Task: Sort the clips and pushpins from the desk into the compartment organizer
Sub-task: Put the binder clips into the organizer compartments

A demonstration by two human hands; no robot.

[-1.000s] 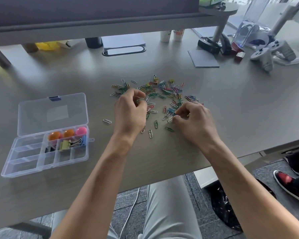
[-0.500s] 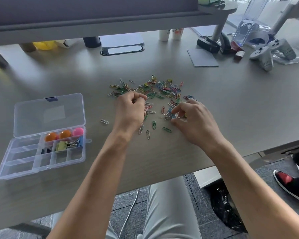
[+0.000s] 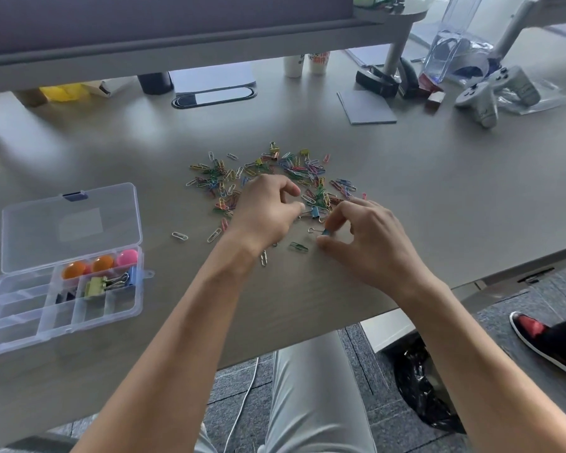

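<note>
Clear compartment organizer (image 3: 23, 317) lid open at left, three round pushpins (image 3: 102, 263), right hand (image 3: 370, 240) pinching small blue binder clip (image 3: 325, 231), left hand (image 3: 263, 210) fingers curled, grip unclear, paperclip pile (image 3: 275, 174) beyond

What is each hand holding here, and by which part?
Right hand pinches a small blue binder clip by its body. Left hand's hold cannot be told.

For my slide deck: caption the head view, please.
Both hands pick through scattered clips on the desk, open organizer waiting at left.
</note>
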